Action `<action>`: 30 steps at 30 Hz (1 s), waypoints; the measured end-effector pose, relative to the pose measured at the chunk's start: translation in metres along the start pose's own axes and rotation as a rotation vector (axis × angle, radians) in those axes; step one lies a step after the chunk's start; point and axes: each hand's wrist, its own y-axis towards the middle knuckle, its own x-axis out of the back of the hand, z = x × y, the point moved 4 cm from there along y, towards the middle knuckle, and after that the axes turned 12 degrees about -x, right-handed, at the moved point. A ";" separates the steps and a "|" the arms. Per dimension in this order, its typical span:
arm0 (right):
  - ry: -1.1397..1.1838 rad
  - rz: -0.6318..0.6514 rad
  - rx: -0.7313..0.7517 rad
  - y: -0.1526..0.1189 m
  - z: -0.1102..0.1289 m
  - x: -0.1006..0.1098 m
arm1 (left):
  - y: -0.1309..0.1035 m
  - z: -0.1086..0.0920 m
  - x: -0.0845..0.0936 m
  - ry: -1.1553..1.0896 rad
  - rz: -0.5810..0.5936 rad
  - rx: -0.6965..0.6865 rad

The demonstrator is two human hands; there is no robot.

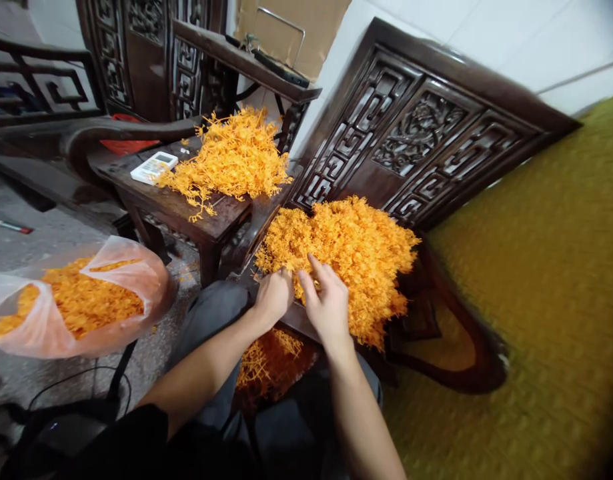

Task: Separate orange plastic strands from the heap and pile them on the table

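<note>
A large heap of orange, branching, sprig-like pieces (361, 260) lies on the dark wooden seat in front of me. At its near edge, my left hand (275, 295) is closed, with the fingers curled in; what they hold, if anything, cannot be made out. Just beside it, my right hand (329, 300) has thumb and forefinger apart, reaching toward the heap with nothing visible between them. Below my hands, between my knees, more thin orange stems (256, 363) lie in a reddish container, partly hidden by my arms.
A second orange pile (241, 153) rests on a small wooden table (206, 223) beside a white box (154, 167). On the floor at left stands a plastic bag (159, 283) of orange pieces. A carved chair back (416, 120) and curved armrest (486, 373) bound the right.
</note>
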 end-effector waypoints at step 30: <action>1.089 -0.054 -0.523 -0.016 -0.034 0.017 | 0.008 0.001 0.009 -1.556 0.016 0.171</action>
